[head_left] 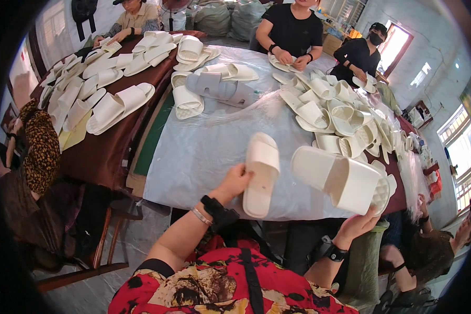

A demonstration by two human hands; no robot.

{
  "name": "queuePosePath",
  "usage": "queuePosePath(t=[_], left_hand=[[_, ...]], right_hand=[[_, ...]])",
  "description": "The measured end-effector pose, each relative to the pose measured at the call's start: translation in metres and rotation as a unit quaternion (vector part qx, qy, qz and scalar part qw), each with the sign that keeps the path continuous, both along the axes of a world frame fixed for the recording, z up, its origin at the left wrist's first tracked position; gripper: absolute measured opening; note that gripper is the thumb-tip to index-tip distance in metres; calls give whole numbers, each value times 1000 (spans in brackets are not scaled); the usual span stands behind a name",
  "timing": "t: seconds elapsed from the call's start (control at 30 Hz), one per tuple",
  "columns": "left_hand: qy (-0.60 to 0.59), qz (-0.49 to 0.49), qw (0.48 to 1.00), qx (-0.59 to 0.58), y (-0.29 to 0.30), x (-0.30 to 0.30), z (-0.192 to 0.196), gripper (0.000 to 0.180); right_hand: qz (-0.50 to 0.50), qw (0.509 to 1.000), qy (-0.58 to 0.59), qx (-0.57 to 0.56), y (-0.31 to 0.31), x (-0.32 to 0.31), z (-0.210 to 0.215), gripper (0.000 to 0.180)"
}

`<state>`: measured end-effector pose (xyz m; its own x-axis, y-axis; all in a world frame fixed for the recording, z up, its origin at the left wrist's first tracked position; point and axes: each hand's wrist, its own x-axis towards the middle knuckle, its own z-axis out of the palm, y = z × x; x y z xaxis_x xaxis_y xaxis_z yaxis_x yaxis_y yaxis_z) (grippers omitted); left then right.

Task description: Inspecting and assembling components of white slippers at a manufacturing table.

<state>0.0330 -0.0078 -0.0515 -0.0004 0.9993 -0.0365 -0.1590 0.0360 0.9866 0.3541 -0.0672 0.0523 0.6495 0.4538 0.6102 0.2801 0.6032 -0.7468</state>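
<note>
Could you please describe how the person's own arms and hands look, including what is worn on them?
Both the left hand and the right hand are ungloved. The left wrist has a chunky black wristband and a silvery bracelet; the right, a black watch-like band. The red patterned garment has a black cuff on its left sleeve.

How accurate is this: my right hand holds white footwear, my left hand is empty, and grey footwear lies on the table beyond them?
One part is wrong: the left hand isn't empty. The head view shows it gripping a white slipper. The rest stands: the right hand holds white footwear, and grey footwear lies on the table beyond them.
</note>
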Motion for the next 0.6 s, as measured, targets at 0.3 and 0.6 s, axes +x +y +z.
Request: queuePosePath(t=[0.3, 0.6], left_hand=[[-45, -125, 991, 21, -26, -47, 53, 61], [-24, 18, 999, -32, -54, -57, 13, 53]], right_hand=[[116, 962, -187, -159, 12, -78, -9, 29], [230, 838, -475, -135, 68, -143, -17, 39]])
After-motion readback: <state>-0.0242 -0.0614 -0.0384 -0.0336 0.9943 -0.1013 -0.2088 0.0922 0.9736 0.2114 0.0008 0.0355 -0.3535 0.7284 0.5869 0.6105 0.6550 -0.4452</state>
